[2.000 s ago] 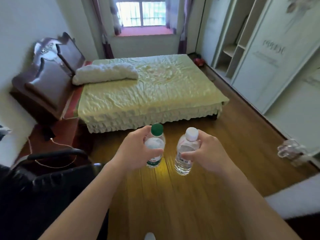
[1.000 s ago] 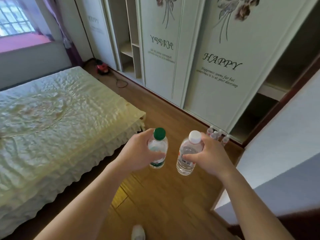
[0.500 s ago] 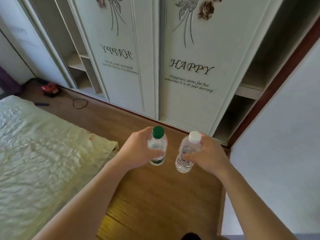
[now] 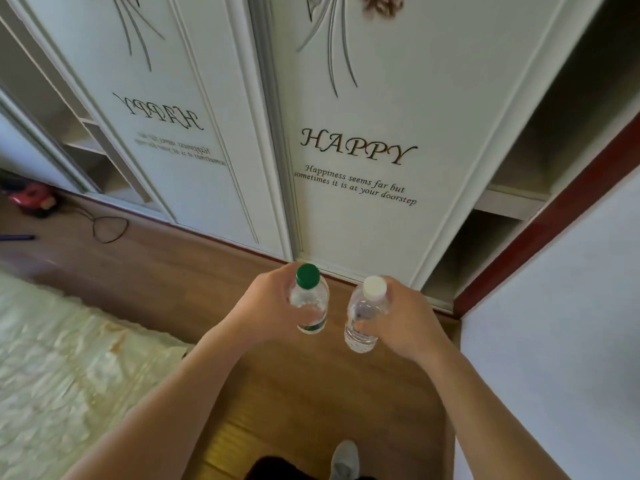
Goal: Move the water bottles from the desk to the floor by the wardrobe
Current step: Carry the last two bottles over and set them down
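Two sliding doors of the wardrobe (image 4: 346, 168) fill the top of my view, "HAPPY" lettering on each, open shelf bays on both sides. Wood floor (image 4: 173, 271) runs below it, a bed (image 4: 69, 358) edge sits lower left and a pale wall (image 4: 554, 341) is on the right.

Both forearms (image 4: 166, 393) come in from the bottom edge and converge, wrists about level, above the floor just short of the wardrobe base. The left hand (image 4: 266, 306) wraps the green-capped bottle (image 4: 310, 303) from its left side, fingers curled round the body. The right hand (image 4: 398, 320) wraps the white-capped bottle (image 4: 363, 323) from its right, thumb across the near face.

Both bottles are held in the air, long axes near vertical, caps up, bases toward the floor. The white-capped one tips its top slightly right. They are near each other, not touching.

I see a grey shoe (image 4: 344, 459) at the bottom edge. Far left on the floor is a red object (image 4: 31, 199), with a dark cable (image 4: 107, 226) loop near it.
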{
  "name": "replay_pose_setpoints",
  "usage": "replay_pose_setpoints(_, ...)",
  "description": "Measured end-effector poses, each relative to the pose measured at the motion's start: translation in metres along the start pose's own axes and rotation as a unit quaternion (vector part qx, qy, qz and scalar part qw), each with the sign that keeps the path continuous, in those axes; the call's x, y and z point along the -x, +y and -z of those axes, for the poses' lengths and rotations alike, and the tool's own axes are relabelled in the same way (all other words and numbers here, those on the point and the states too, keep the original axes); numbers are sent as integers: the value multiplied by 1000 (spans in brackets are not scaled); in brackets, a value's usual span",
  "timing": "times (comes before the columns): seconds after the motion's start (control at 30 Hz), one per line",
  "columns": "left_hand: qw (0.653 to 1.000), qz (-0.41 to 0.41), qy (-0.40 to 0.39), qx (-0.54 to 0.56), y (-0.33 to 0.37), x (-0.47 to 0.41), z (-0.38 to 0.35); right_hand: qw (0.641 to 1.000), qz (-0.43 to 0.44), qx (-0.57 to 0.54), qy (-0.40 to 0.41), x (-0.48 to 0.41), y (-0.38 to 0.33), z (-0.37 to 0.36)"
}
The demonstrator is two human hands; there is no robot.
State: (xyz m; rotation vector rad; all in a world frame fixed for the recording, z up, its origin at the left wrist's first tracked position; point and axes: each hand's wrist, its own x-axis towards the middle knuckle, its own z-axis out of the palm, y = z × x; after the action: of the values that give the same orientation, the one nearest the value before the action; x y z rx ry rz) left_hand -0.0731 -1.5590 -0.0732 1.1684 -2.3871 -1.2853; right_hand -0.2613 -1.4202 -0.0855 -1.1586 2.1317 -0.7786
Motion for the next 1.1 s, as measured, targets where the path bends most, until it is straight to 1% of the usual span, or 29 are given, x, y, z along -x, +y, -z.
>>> replay_pose_setpoints(0.23, 1000, -3, -30, -5, -6, -114, 13, 999, -26, -15, 10, -101, 6, 21)
replay_pose_setpoints(0.47, 996, -38, -83, -27, -49, -224, 15, 998, -48, -9, 32, -199, 18, 3)
replay_pose_setpoints(0.6, 993, -45, -100, -34, -82, -283, 3, 995, -80, -42, 38, -247, 40, -14)
replay_pose_setpoints(0.7, 993, -39, -106, -45, -110, -323, -16, 992, -104, -56, 42, -282, 72, -39)
replay_pose_setpoints(0.83, 991, -32, -117, -56, -168, -372, -64, 987, -136, -73, 41, -331, 134, -87)
replay_pose_setpoints(0.93, 990, -23, -127, -60, -225, -404, -113, 984, -144, -92, 40, -369, 191, -131)
replay_pose_setpoints(1.1, 990, -22, -129, -51, -334, -454, -203, 984, -140, -95, 48, -425, 295, -220)
